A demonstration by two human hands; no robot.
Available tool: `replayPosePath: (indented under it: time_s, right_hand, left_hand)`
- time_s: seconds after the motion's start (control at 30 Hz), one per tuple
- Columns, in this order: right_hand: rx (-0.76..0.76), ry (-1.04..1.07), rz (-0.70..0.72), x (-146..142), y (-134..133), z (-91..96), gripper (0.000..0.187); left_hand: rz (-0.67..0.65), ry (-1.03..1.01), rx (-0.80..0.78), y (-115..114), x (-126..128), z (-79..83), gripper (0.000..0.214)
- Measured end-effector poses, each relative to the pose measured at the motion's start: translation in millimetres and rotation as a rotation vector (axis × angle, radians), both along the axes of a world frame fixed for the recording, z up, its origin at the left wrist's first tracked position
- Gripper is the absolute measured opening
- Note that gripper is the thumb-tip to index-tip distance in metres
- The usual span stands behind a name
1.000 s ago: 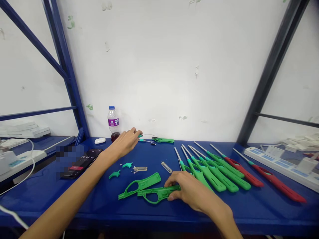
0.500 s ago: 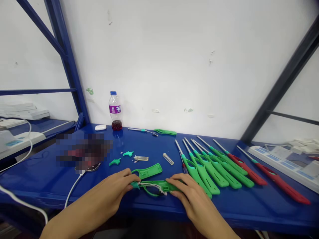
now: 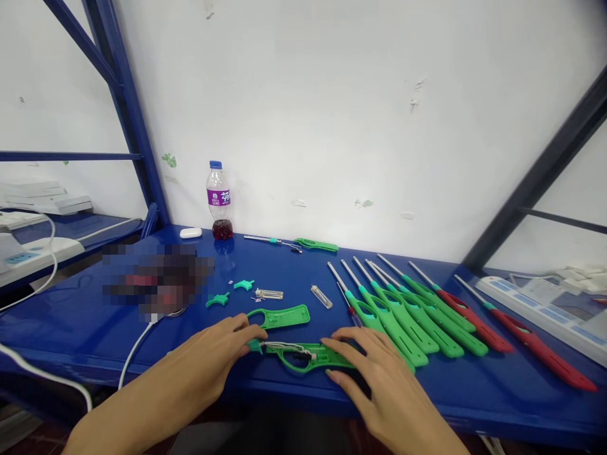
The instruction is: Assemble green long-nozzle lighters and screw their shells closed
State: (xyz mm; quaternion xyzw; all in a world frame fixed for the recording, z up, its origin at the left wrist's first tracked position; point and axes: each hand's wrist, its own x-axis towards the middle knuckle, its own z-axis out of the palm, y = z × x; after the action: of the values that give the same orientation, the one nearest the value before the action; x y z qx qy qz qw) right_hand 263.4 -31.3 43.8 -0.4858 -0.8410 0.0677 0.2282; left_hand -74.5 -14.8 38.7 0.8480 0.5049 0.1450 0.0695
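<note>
At the near edge of the table lies an opened green lighter half shell (image 3: 327, 358), its inside facing up. My left hand (image 3: 230, 344) is closed on a teal collar (image 3: 255, 345) at the shell's left end; the rest of that piece is hidden under the hand. From the collar, pale wires (image 3: 289, 345) run along the shell to a small black part (image 3: 303, 355) with a white end. My right hand (image 3: 365, 354) grips the shell's right end between thumb and fingers. Just behind lies the other green half shell (image 3: 287, 316).
Two teal triggers (image 3: 244, 285) and two clear fuel tanks (image 3: 321, 296) lie farther back. Several green and red long lighters (image 3: 401, 325) fan out at right, with a screwdriver (image 3: 355, 316) beside them. A bottle (image 3: 219, 208) stands by the wall; a white cable (image 3: 135, 354) crosses at left.
The black part has moved from the shell's lower edge up against its inside. The right hand has shifted slightly right on the shell. The whole view has tilted a little.
</note>
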Motion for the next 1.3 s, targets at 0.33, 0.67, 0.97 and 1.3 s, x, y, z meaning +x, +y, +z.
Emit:
replayPosePath:
  time_s: [0.33, 0.67, 0.97, 1.3]
  right_hand:
    - [0.032, 0.215, 0.054, -22.4, 7.2, -14.5, 0.019]
    - [-0.055, 0.307, 0.095, -18.1, 8.6, -14.1, 0.006]
    - [-0.064, 0.295, 0.109, -17.3, 7.1, -12.1, 0.013]
    - [-0.027, 0.259, 0.126, -16.8, 7.2, -10.3, 0.020]
  left_hand:
    - [-0.104, -0.048, -0.029, 8.0, -2.5, -6.1, 0.054]
    - [-0.162, -0.074, -0.042, 17.8, -2.2, -4.4, 0.050]
    - [-0.141, -0.094, -0.092, 15.8, 12.7, 8.8, 0.037]
    - [-0.061, -0.091, -0.090, 5.9, 25.0, 22.1, 0.022]
